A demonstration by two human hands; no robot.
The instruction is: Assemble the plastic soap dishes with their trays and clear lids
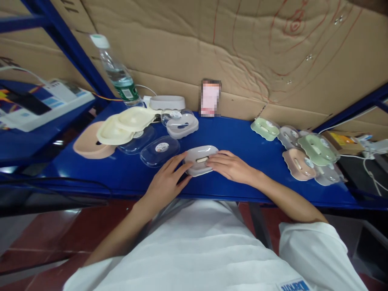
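Note:
A light grey soap dish (202, 153) with a pale oblong piece in its middle lies on the blue table between my hands. My left hand (166, 180) grips its left end, the thumb at the near edge and fingers over the rim. At the right end, my right hand (228, 165) has its fingertips on the dish beside the pale piece. A clear plastic lid (160, 151) with a round white label rests just left of the dish. Whether a clear lid covers the held dish, I cannot tell.
Left on the table (236, 143) are cream trays (136, 118), a peach base (93, 141), grey parts (182, 126) and a water bottle (121, 79). Several lidded dishes (318, 149) cluster at right, with a green one (265, 129) nearby. A blurred phone-like rectangle (210, 98) leans against cardboard.

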